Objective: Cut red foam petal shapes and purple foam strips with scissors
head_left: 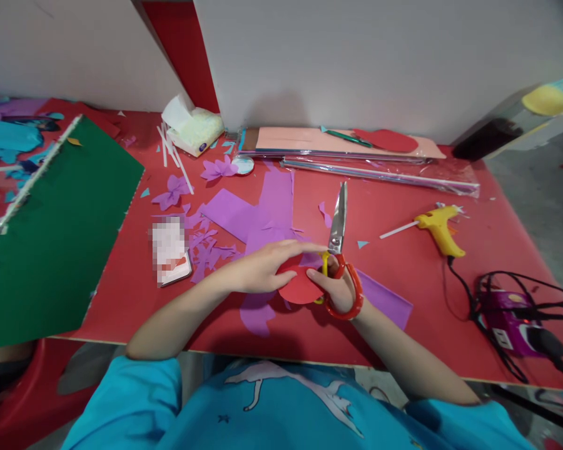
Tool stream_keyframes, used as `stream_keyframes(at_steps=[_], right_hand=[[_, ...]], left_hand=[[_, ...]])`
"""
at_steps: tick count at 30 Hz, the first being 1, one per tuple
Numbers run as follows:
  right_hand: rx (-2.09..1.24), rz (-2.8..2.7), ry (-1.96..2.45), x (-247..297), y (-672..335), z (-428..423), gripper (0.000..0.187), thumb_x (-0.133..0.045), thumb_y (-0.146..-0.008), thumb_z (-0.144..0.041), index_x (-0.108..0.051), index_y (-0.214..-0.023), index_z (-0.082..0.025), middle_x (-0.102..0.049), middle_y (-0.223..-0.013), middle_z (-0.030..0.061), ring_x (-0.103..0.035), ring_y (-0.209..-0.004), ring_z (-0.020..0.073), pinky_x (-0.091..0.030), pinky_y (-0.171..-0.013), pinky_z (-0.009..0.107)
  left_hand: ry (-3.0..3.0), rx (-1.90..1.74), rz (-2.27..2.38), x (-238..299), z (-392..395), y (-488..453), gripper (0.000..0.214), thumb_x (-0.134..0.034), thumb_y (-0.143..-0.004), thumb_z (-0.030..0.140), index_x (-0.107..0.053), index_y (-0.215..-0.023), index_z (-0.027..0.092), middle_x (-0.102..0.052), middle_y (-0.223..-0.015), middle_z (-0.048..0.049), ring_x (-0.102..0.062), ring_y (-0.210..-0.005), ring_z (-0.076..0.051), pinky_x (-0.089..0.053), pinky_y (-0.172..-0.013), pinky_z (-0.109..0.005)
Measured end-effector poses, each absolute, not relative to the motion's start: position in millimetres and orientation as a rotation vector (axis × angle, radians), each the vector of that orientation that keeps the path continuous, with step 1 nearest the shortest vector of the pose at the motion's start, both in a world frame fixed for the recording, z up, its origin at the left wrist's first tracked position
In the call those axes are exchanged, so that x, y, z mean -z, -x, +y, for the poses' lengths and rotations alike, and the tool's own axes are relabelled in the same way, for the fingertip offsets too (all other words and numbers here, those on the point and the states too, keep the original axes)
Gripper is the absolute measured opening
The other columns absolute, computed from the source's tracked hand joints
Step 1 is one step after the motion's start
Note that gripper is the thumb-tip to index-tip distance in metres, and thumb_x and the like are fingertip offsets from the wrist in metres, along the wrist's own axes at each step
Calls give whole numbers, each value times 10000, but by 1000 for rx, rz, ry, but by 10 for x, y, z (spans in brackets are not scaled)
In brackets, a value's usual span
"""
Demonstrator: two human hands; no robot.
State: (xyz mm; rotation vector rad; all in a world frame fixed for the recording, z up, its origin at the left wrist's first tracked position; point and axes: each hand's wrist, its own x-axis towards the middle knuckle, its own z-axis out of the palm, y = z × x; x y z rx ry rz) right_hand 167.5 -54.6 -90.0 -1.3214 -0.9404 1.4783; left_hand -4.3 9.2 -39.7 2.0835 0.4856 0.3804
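A rounded piece of red paper (pixel 301 289) is held in front of me, just above the purple sheets. My left hand (pixel 263 267) grips its left side, thumb on top and fingers stretched towards the scissors. In my right hand (pixel 340 290) is a pair of scissors (pixel 338 225), the red and yellow handles looped around the hand and the blades pointing away from me, looking closed. My right thumb also presses on the red piece. Beneath my hands lie purple sheets (pixel 274 206); a purple strip (pixel 385 300) is by my right wrist.
Purple scraps (pixel 211 253) and a phone (pixel 171 253) lie left, beside a green board (pixel 75 231). Tissues (pixel 197 131) and wrapped sheets (pixel 333 147) line the back. On the right are a yellow glue gun (pixel 441 228) and a purple power box (pixel 509 322) with cables.
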Motion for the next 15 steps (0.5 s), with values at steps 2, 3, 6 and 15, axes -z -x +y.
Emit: stream_keyframes(at_steps=[2, 3, 6, 15], right_hand=[[-1516, -861, 1314, 919, -1656, -547, 290, -699, -610, -372, -466, -598, -199, -473, -397, -71, -423, -300, 92, -348, -302, 226], [-1525, -825, 1307, 927, -1650, -546, 301, -701, -607, -377, -455, -595, -203, -469, -395, -74, -418, -297, 90, -346, -298, 225], [-1475, -781, 1286, 949, -1656, -537, 281, -704, -607, -367, -471, -635, -213, -465, -406, -79, -426, -316, 96, -367, -312, 231], [-1311, -764, 1324, 1077, -1722, -518, 302, -698, -615, -378, -544, -800, -195, -542, -536, -49, -518, -448, 133, -462, -441, 281]], left_hand=[[-2032, -432, 510, 434, 111, 46, 661, -461, -748, 35, -323, -1352, 265, -417, -1380, -62, -404, -1252, -195, -322, -1042, -370], [-1998, -456, 533, 450, 121, 47, 670, -474, -750, 51, -306, -1361, 269, -391, -1399, -62, -398, -1257, -201, -322, -1042, -370], [-1848, -472, 718, 479, 141, 36, 663, -526, -765, 138, -285, -1372, 256, -420, -1362, -107, -515, -1128, -222, -449, -893, -346], [-1086, -567, 928, 716, 13, -169, 331, -633, -722, 310, -586, -991, 121, -649, -832, -44, -587, -661, -101, -461, -619, -209]])
